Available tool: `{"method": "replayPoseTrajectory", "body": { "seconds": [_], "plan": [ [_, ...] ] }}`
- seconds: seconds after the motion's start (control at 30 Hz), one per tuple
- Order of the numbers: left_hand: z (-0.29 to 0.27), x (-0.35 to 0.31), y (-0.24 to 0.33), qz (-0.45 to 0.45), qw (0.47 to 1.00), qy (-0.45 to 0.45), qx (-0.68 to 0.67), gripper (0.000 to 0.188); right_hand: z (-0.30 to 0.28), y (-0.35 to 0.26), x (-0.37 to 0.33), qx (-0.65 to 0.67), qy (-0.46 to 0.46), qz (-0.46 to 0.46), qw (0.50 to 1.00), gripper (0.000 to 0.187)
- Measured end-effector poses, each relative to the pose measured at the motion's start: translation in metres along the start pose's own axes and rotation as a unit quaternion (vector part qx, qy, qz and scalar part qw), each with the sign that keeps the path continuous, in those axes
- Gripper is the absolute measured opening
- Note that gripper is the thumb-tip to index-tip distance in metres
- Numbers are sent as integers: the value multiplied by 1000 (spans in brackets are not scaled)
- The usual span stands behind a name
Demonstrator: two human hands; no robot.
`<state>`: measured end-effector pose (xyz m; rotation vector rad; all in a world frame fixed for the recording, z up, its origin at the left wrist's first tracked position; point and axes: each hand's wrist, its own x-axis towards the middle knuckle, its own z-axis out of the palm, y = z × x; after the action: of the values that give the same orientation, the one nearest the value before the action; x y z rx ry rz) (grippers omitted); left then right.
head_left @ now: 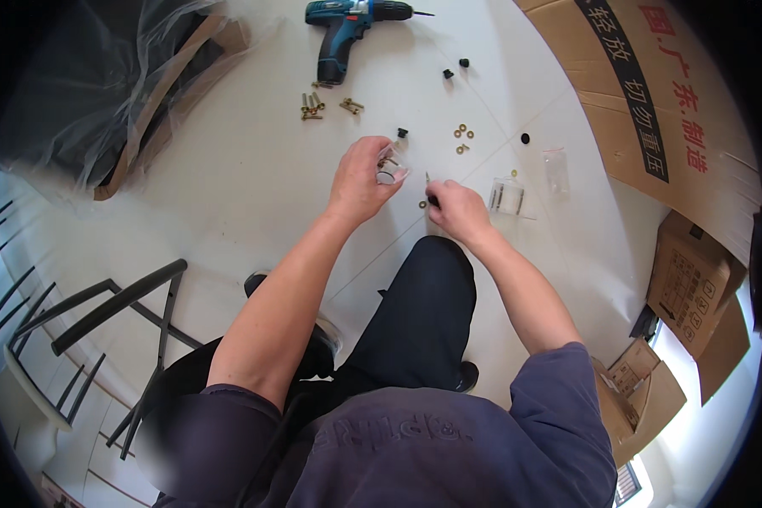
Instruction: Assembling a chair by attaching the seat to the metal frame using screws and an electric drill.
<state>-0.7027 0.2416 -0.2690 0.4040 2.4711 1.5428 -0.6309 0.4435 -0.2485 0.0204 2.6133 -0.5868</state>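
Note:
My left hand point(360, 179) is closed on a small clear plastic bag point(392, 168) with small metal parts inside. To its right, my right hand point(455, 210) grips a small dark thing with a thin pointed tip point(433, 200); the fingers cover most of it, so its kind is unclear. A brass-coloured washer point(422, 204) lies on the floor beside my right fingers. Just beyond the bag sits a black plastic plug point(402, 133). Right of my right hand, another clear bag point(508, 196) holds a few dark, slim metal pieces.
A blue-and-black cordless drill point(340, 38) lies at the far side, near brass-coloured bolts point(311, 103). Several washers point(460, 133) and black caps point(448, 74) are scattered right of it. Cardboard point(601, 93) stands at right, a plastic-wrapped dark piece point(85, 85) far left, a black metal frame point(123, 305) near left.

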Motion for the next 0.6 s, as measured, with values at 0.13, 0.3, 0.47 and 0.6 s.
{"method": "replayPoseTrajectory", "body": {
  "seconds": [0.13, 0.3, 0.47, 0.6],
  "plan": [
    [1, -6, 2, -9, 1000, -3, -11, 44, -26, -38, -5, 239, 85, 51, 966, 25],
    [5, 0, 5, 3, 999, -30, -27, 45, -45, -76, 4, 359, 216, 1, 908, 24],
    [0, -4, 6, 9, 999, -27, -22, 45, -49, -87, -2, 281, 229, -74, 929, 21],
    [3, -1, 6, 37, 999, -16, -17, 46, -48, -85, -7, 229, 238, -86, 940, 18]
  ]
}}
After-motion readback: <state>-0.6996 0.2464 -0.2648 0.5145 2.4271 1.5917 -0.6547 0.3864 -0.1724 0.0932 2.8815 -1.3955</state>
